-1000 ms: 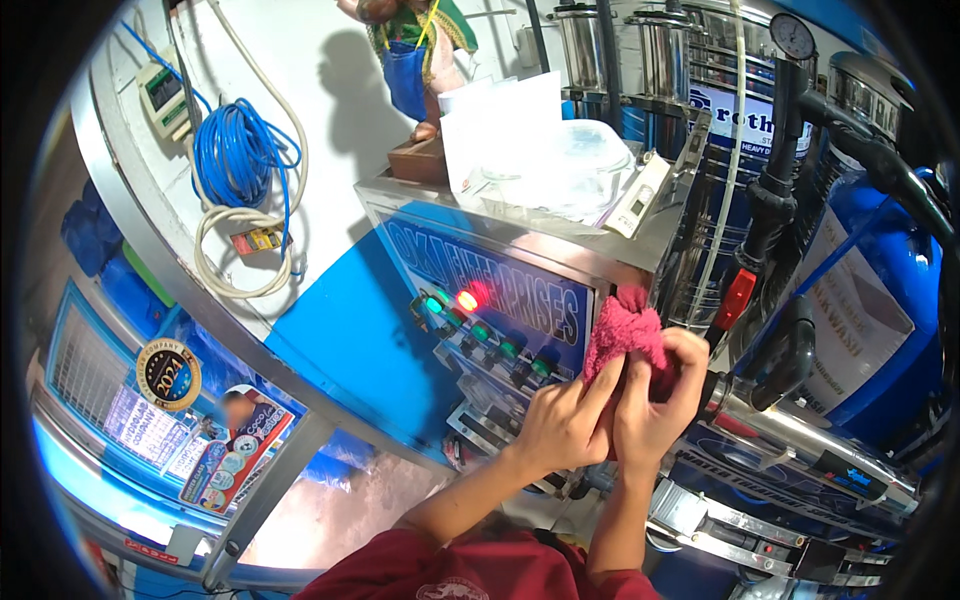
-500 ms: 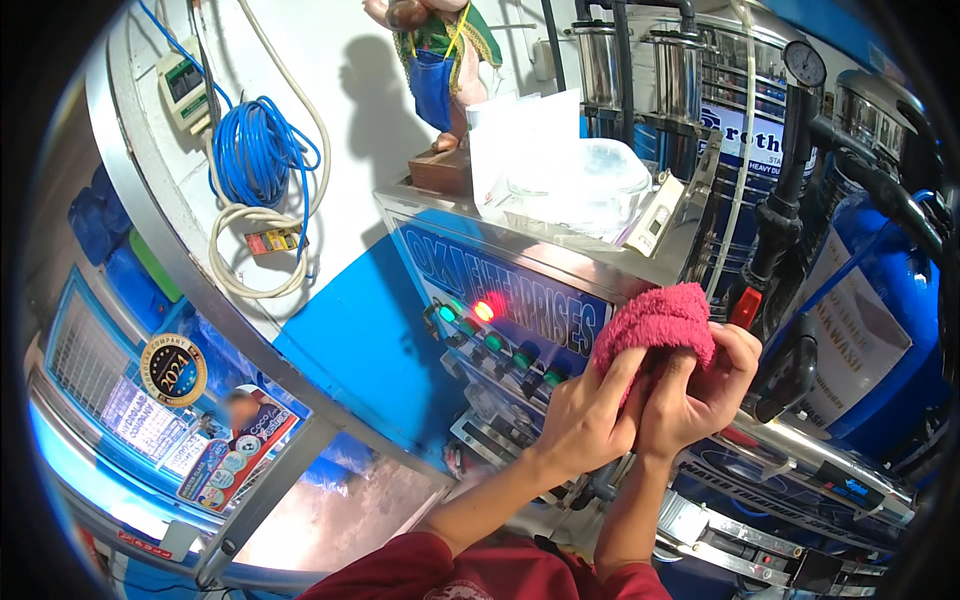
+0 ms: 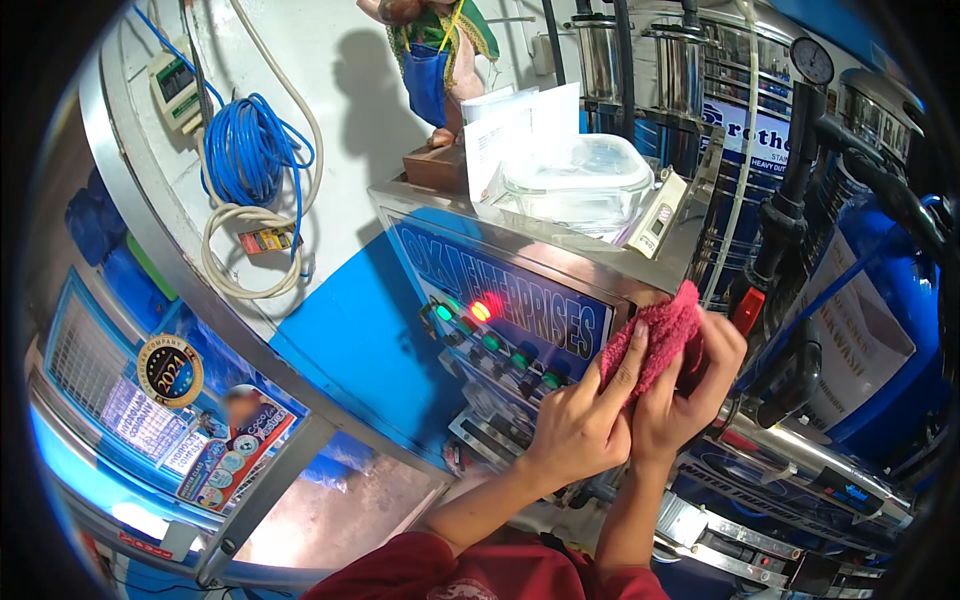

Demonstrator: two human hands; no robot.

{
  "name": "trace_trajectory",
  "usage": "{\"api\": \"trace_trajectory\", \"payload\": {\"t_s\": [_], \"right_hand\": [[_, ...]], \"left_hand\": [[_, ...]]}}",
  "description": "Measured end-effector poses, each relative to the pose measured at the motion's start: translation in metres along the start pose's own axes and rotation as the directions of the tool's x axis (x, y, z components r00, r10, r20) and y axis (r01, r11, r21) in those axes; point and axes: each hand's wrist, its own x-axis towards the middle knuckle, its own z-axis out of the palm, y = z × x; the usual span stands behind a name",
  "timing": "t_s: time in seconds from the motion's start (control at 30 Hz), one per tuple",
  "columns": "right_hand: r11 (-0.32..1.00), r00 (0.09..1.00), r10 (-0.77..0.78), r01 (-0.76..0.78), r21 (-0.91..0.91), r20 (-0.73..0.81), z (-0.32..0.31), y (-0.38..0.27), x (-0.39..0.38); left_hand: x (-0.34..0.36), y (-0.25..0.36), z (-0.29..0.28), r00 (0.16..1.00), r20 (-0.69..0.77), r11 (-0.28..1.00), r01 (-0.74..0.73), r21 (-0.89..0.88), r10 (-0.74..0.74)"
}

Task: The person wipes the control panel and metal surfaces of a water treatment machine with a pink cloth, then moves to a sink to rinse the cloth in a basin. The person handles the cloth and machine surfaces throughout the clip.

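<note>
The left hand [image 3: 585,425] and right hand [image 3: 668,425] are closed together on a crumpled pinkish-red terry cloth [image 3: 660,338], beside the front right corner of the box-shaped stainless-steel cabinet [image 3: 676,264]; cabinet contact cannot be determined. The two-sided grip presumably keeps the folds bunched.

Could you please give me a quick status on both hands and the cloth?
Left hand, right hand: both gripping cloth. Cloth bunched, overlapping the cabinet corner in view; contact unclear. Nothing seen in the way.
</note>
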Motion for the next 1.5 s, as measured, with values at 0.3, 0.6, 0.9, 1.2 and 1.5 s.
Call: {"api": "trace_trajectory", "payload": {"t_s": [0.3,0.6,0.9,1.2,1.5], "right_hand": [[0.982,0.964,0.089,-0.044,-0.182,0.251,-0.038,-0.005,-0.048],[0.995,0.973,-0.008,0.030,-0.091,0.233,-0.028,-0.023,0.027],[0.977,0.903,0.168,-0.098,-0.191,0.395,-0.043,-0.026,-0.013],[0.876,0.718,0.426,-0.175,-0.450,0.550,-0.060,-0.032,-0.033],[0.995,0.788,0.076,-0.096,0.000,0.610,-0.055,-0.063,-0.010]], "left_hand": [[-0.063,-0.015,0.019,0.961,0.270,0.996,0.044,0.073,-0.062],[0.003,0.009,0.003,0.991,0.129,0.999,0.029,-0.029,-0.025],[-0.046,-0.004,0.008,0.947,0.309,0.991,0.057,0.122,-0.093],[-0.101,-0.022,0.027,0.873,0.438,0.971,0.237,0.001,-0.213],[-0.064,-0.033,-0.088,0.928,0.340,0.573,0.362,-0.735,-0.151]]}}
